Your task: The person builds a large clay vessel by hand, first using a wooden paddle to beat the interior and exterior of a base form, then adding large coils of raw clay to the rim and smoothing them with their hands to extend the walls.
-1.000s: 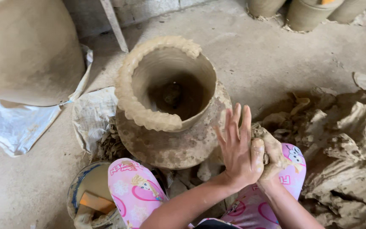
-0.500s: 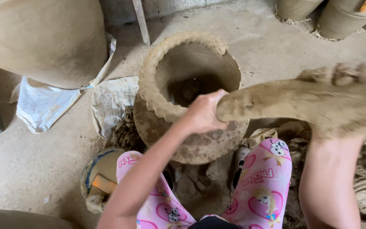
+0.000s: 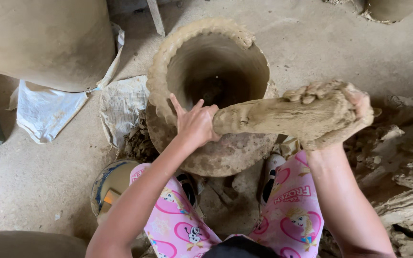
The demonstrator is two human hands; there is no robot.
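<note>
Stretching across the middle of the view, a thick roll of wet clay [image 3: 283, 117] is held level between two hands, just above the near rim of a large unfired clay pot [image 3: 216, 157]. The left hand [image 3: 196, 123] is closed around the narrower end of the roll at about 9 o'clock, with the thumb and forefinger raised and pointing toward the pot's mouth. The right hand [image 3: 347, 112] is wrapped about the fatter end at 3 o'clock — its fingers [image 3: 311, 91] are coated in clay and curled over the top, so that skin and clay are hard to tell apart there.

The pot is seen from above: a wide dark opening, a wavy pinched rim [image 3: 161, 71] running round from 7 to 1 o'clock, and a rough bulging wall below the roll at 6 o'clock. It is set on the concrete floor [image 3: 311, 43] between the person's knees, which are covered by pink patterned trousers [image 3: 292, 210].

At 10 o'clock a much larger smooth vessel [image 3: 44, 38] is seen, with white sheeting [image 3: 44, 110] tucked under it. A crumpled sack [image 3: 120, 102] lies just beside the pot at 9 o'clock. A small round bowl [image 3: 113, 184] is partly hidden by the left knee at 7 o'clock. A heap of raw clay [image 3: 402, 167] is piled at 4 o'clock — close to the right forearm.
</note>
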